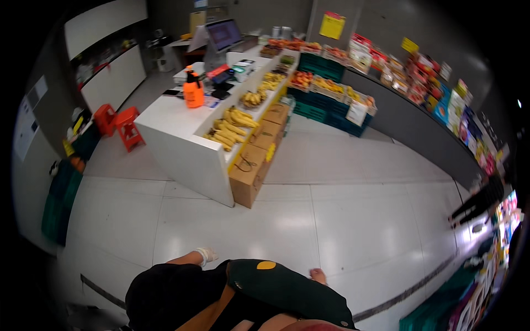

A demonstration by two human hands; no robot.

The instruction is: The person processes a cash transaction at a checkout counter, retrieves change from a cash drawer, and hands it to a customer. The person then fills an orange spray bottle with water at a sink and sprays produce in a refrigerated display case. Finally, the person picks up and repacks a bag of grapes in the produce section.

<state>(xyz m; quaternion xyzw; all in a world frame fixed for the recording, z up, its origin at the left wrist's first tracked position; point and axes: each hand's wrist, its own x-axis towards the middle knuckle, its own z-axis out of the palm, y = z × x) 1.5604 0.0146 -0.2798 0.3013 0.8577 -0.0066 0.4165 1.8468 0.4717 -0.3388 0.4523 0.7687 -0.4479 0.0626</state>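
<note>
Past the right side of the dark green apron [281, 281] with a yellow leaf mark shows a small bare part, seemingly my right hand [318, 275]; its fingers are too blurred to read, and no object shows in it. My left hand is out of view. On the left, a bare lower leg leads to what looks like a white shoe [208, 255] on the tiled floor. Before me stands a white counter [186, 165] with bananas [232, 124] along its shelf, an orange spray bottle [193, 93] and a monitor [224, 34].
Cardboard boxes [248, 169] stand against the counter's side. Red plastic stools [129, 126] are at its left. Fruit crates [327, 87] and a long shelf of packaged goods [414, 78] lie beyond. A person in dark clothes [482, 198] is at far right, near green crates [439, 302].
</note>
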